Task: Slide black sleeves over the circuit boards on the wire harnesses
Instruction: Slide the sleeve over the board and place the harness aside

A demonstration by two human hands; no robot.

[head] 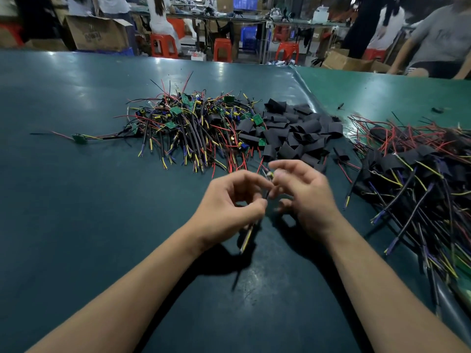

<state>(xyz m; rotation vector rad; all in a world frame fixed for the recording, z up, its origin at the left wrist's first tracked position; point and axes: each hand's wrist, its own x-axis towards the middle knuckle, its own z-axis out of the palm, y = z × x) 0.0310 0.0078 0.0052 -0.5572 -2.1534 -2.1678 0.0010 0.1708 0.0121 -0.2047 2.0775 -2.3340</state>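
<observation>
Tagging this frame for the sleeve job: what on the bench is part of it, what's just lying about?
In the job:
left hand and right hand, pinching one harness
bare-board harness pile
black sleeves
sleeved pile

Lying about:
stray harness, apart at left
small dark bits on the green mat

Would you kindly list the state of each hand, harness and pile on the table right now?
left hand: pinches the held harness's cable
right hand: fingers curled at the held harness's top end
held harness: lifted off the table, no sleeve visible
unsleeved harness pile: loose, green boards bare
black sleeves: heaped, unused
sleeved harness pile: heaped at right, boards covered
single harness: lying apart at left, board bare
</observation>
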